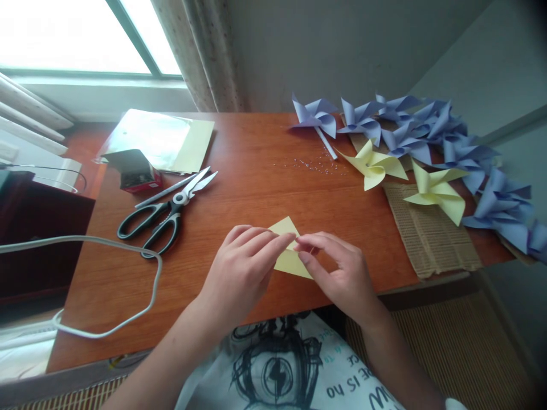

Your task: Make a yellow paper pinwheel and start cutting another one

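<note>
A small sheet of yellow paper (294,264) lies at an angle near the table's front edge, partly covered by my hands. My left hand (248,259) comes over it from the left, fingers together and bent down on the paper, its thumb hidden. From the right, my right hand (337,265) pinches at the paper's middle with thumb and forefinger. The fingertips of both hands meet there, and whatever small part sits between them is hidden. Finished yellow pinwheels, one of them a yellow pinwheel (372,165), lie to the right beyond my hands.
Black-handled scissors (174,208) lie left beside a grey stick (164,191) and an open small box (139,173). Behind are yellow sheets (199,145) in plastic. A white cable (156,285) loops over the left edge. Several purple pinwheels (405,139) and cardboard (431,233) occupy the right.
</note>
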`<state>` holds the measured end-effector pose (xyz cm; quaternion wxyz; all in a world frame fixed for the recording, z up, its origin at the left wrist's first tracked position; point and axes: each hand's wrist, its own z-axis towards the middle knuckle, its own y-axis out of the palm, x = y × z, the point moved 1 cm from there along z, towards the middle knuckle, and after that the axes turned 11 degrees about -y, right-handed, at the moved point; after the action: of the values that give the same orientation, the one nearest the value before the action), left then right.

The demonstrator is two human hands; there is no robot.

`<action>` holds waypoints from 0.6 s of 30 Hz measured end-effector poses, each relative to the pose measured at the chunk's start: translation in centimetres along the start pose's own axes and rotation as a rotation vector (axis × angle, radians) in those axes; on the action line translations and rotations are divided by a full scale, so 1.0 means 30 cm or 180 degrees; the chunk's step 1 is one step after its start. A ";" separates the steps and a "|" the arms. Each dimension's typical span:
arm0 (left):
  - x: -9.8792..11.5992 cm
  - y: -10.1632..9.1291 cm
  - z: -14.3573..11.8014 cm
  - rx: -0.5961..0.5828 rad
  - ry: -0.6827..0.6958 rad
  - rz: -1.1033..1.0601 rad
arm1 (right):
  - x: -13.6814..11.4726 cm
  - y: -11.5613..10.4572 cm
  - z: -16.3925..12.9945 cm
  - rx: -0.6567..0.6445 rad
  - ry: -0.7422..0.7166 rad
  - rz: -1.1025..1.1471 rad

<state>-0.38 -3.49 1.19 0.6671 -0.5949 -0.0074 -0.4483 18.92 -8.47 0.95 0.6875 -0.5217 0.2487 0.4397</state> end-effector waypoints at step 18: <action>-0.043 -0.102 -0.009 0.0034 0.0737 -0.0373 | 0.137 -0.013 0.000 0.0116 0.0585 -0.0318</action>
<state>-3.15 -2.61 2.82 0.6394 -0.5341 0.0326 -0.5521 21.28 -7.06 -2.15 0.6923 -0.5590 0.2923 0.3505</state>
